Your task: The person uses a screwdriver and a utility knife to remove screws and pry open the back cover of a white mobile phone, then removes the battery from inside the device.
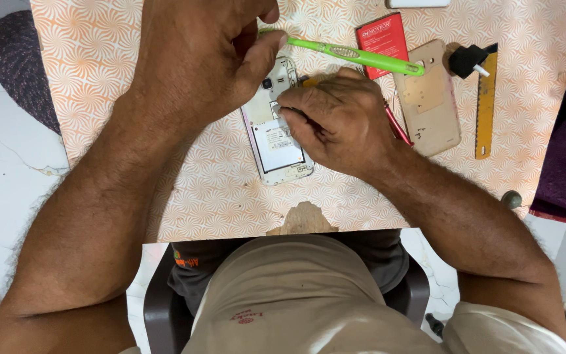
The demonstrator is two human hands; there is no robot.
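A white phone (276, 147) lies back-up with its cover off on the orange-patterned table (217, 196). My left hand (204, 52) grips the handle of a green toothbrush (355, 56), whose length reaches right over the table; the thumb sits beside the phone's camera. My right hand (339, 118) presses its fingertips onto the upper part of the open phone and holds a thin red-handled tool (397, 128) that pokes out behind the palm. The tool's tip is hidden under my fingers.
A red battery (382, 40) lies at the back, with the beige back cover (428, 98) to its right. Farther right are a black plug adapter (466, 60) and a yellow ruler-like strip (486, 105). A chip marks the table's near edge (302, 219).
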